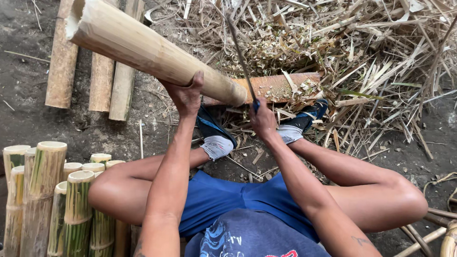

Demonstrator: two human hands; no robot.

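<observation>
My left hand (186, 95) grips a thick pale bamboo pole (138, 45) from below, holding it tilted with its hollow end up at the top left. Its lower end rests by a reddish wooden block (281, 85) on the ground. My right hand (262, 119) is closed on the blue handle of a long thin blade (239, 52), which points up and away beside the pole's lower end. I sit on the ground with knees spread, in blue shorts, and my feet in dark shoes (215, 135) rest near the block.
Several upright cut bamboo sections (52, 190) stand at the lower left. Three split bamboo pieces (95, 76) lie on the dirt at upper left. A heap of dry shavings and strips (362, 52) covers the upper right. More bamboo sticks (438, 233) lie at the lower right.
</observation>
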